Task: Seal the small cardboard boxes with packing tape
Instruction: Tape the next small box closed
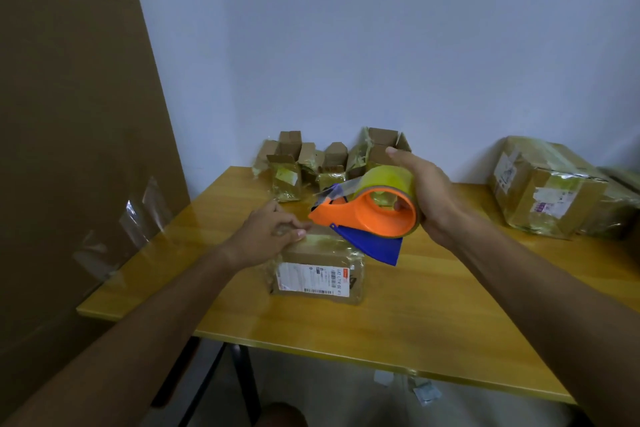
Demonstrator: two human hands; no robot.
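**Partly sealed: one box in hand, several open at the back**

Currently one small cardboard box (pixel 320 265), already glossy with tape on its sides and bearing a white label, is steadied on the yellow surface (pixel 398 319) by the left hand (pixel 266 236), whose fingers are pressed down on its top edge. An orange tape dispenser (pixel 375 210) with its roll of packing tape is gripped by the right hand (pixel 427 194) and held just above the box, a short strip of tape hanging loose at its mouth. Sealing of this box is judged unfinished. Behind it, near the wall, a cluster of small boxes (pixel 322 163) is seen with flaps standing open, apparently not yet sealed. To the right, larger wrapped parcels (pixel 543 187) are stacked.
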